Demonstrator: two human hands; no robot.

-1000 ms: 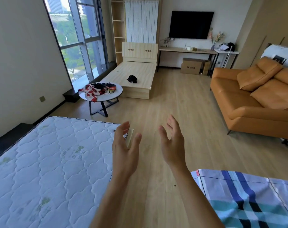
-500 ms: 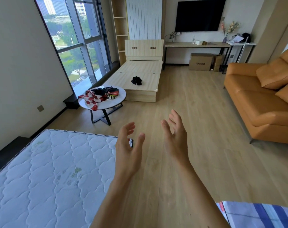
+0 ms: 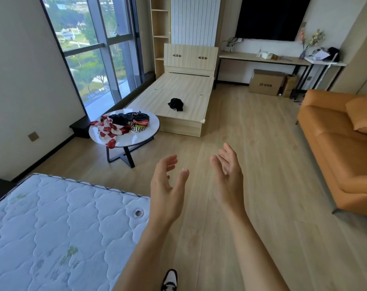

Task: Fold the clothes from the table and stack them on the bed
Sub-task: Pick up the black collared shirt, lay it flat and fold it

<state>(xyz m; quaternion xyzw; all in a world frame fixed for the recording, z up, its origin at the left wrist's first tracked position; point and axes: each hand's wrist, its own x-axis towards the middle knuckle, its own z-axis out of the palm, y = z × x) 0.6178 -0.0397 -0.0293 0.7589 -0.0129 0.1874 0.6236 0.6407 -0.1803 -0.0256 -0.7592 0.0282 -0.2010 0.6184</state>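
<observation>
Since the earlier frame my view has advanced into the room: the striped blue blanket has gone from the lower right corner, and the round white table [image 3: 134, 139] on black legs sits larger and nearer. I see both hands raised over the floor, palms facing each other, holding nothing. On the left hand [image 3: 166, 185] the fingers are loosely spread and slightly curled; on the right hand [image 3: 227, 175] they are spread too, tips pointing up and away.

On the round table lies the heap of clothes [image 3: 120, 124]: a red-and-white checked piece drooping over the near-left rim, dark pieces and something with an orange band on top. A single black garment [image 3: 175, 104] rests apart on the bare light-wood bed frame [image 3: 178, 91] beyond the table. The only writing I can spot is a dark mark on the brown cardboard box [image 3: 266, 82] under the long desk; it is too small for me to read.

At lower left, the white quilted mattress [image 3: 58, 227] ends in a piped edge close beside my left forearm, its corner vent eyelet just inside that edge. Between that mattress edge and the orange leather sofa [image 3: 342, 143] on the right runs a wide strip of pale wood-plank floor [image 3: 251, 133], open all the way to the table and bed frame. A black-and-white shoe [image 3: 170, 280] shows at the bottom edge.
</observation>
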